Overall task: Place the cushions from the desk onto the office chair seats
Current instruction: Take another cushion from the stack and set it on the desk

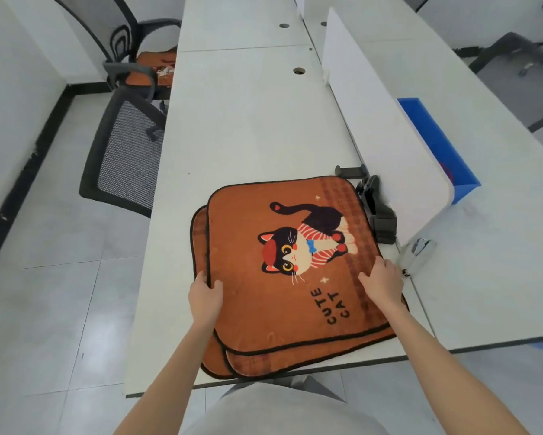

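Both hands take the top orange plush cat-print cushion off the white worktop: left hand pinching its edge, right hand lying flat, fingers spread, steadying it.

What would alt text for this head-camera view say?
A person's left hand grips the edge of the top cushion, an orange cat-print pad stacked on another cushion on a white desk; the right hand rests on it. Beyond, an office chair already holds a cushion.
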Tool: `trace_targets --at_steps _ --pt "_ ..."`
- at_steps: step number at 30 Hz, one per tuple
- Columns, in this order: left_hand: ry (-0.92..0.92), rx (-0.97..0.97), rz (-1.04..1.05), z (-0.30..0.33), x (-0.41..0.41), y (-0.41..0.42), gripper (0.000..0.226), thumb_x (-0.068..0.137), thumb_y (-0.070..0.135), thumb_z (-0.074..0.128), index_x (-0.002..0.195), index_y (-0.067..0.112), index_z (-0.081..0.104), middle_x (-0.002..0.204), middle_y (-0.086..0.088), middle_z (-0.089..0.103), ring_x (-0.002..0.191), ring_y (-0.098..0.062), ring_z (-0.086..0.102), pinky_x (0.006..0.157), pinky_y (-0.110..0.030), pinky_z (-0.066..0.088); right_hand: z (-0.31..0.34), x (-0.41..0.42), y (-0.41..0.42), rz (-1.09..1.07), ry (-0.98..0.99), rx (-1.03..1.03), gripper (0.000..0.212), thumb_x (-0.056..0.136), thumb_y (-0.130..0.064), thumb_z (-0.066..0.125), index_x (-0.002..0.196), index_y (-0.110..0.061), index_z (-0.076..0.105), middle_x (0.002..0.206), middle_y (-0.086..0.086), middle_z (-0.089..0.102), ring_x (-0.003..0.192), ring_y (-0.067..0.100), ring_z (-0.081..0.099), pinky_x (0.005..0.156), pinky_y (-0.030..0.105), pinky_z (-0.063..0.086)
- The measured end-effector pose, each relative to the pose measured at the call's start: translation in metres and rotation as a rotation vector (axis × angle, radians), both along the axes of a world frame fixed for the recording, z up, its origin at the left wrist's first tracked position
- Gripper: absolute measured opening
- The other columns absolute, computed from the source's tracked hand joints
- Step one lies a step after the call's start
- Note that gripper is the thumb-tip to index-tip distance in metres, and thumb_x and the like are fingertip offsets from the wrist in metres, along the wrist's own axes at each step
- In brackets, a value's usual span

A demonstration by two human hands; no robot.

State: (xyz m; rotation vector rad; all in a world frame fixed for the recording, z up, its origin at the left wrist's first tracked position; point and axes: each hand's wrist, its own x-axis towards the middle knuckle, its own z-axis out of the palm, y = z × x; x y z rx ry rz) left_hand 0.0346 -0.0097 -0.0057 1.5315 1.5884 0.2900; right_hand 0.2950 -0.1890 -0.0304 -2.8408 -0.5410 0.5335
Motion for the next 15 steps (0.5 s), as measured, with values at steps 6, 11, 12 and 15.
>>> trace_targets --at_steps 6,11,12,15 --pt "0.009 0.058 -0.116 0.009 -0.002 0.009 0.05 0.09 0.026 0.053 0.133 0.004 0.04 0.129 -0.017 0.052 0.117 -0.032 0.051 0.099 -0.041 0.041 0.01 0.0 0.001 -0.046 -0.101 0.014 0.053 0.083 -0.025 0.065 0.124 0.0 0.043 0.125 0.023 0.051 0.117 0.037 0.046 0.09 0.044 0.046" --pt "0.021 0.086 -0.251 0.019 0.012 0.015 0.045 0.097 0.031 0.036 0.13 0.001 0.044 0.132 -0.015 0.054 0.12 -0.032 0.051 0.1 -0.038 0.04 0.03 0.004 0.012 -0.088 0.051 0.104 0.035 0.091 -0.036 0.05 0.095 -0.003 0.06 0.099 0.018 0.066 0.089 0.034 0.061 0.072 0.039 0.051" --pt "0.026 0.124 -0.261 0.021 0.012 0.015 0.044 0.098 0.03 0.035 0.131 0.002 0.045 0.13 -0.015 0.056 0.118 -0.032 0.053 0.098 -0.037 0.041 0.033 0.001 0.015 -0.06 0.076 0.108 0.034 0.092 -0.035 0.047 0.096 -0.004 0.062 0.098 0.018 0.066 0.089 0.034 0.061 0.07 0.036 0.049" --pt "0.001 0.263 -0.279 0.03 0.004 0.015 0.038 0.098 0.028 0.035 0.123 0.005 0.051 0.114 -0.013 0.064 0.1 -0.029 0.061 0.085 -0.033 0.047 0.047 -0.014 0.024 -0.001 0.129 0.199 0.029 0.092 -0.025 0.044 0.1 -0.005 0.064 0.102 0.019 0.066 0.092 0.035 0.06 0.07 0.031 0.042"
